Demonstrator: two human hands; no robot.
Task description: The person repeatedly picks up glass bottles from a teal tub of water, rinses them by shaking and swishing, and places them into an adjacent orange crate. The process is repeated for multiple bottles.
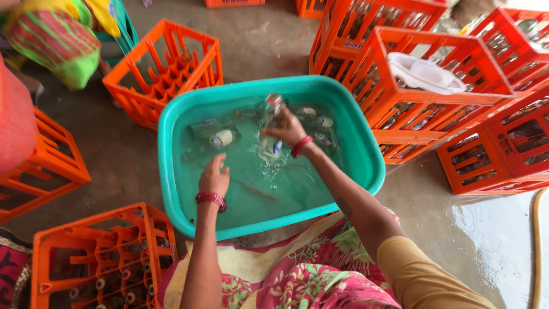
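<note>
Right hand (287,130) has its fingers clamped round a clear glass bottle (270,129), tilted over the water in the teal tub (366,166), while the left hand (214,177) hovers loose-fingered, gripping nothing, near sunken bottles (222,138), orange crates (163,71) all around.

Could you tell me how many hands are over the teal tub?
2: the left hand reaches into the water near the tub's front, and the right hand holds a glass bottle over its middle.

Bottle-washing yard: orange crates (163,71), water tub (366,154).
</note>
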